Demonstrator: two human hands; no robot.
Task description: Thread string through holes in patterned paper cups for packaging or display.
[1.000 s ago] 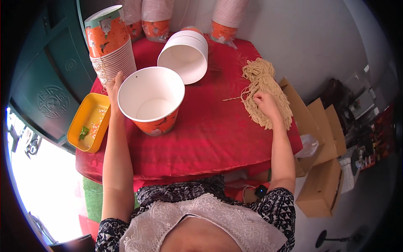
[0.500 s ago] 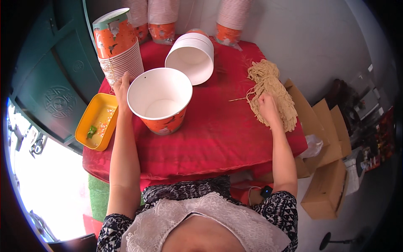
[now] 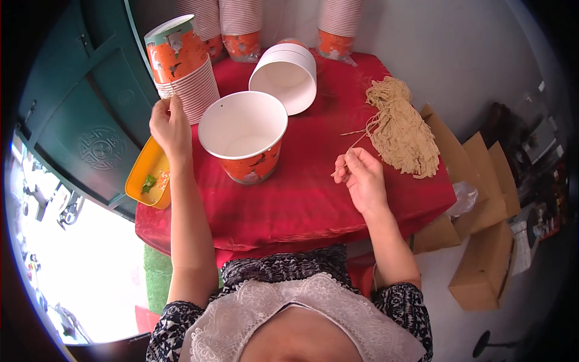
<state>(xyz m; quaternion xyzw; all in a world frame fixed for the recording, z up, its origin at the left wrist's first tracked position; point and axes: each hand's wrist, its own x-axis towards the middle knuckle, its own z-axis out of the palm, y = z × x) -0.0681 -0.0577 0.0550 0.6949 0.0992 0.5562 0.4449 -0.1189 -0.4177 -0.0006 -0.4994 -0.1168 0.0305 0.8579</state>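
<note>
The thin string (image 3: 360,140) was to the right of the open bucket (image 3: 250,166), between your right hand (image 3: 363,180) and the bundle of string (image 3: 405,137). Half a second earlier, your right hand lay on this bundle as a fist; now it had come off, nearer to your body, and its thumb and first fingers were pressed together on the string. Its upper end seemed to reach the bundle, but I could not tell if it was still joined there. In my judgement, this meant that one piece was at least partly drawn out from the others.

Your left hand (image 3: 171,134) had also changed its place. Before, it was at the side of the standing stack of buckets (image 3: 196,90), left of the open bucket; now it was raised in front of this stack. Its thumb and finger were closed together, and a fine strand (image 3: 173,88) showed above their tips, so I judged that they pinched it.

The open bucket stood upright, as before, and neither hand touched it. Just behind it lay another stack of buckets (image 3: 288,87) on its side. To its left, the yellow tub (image 3: 139,175) was partly hidden by your left arm. All these were on the red tablecloth (image 3: 313,208).
</note>
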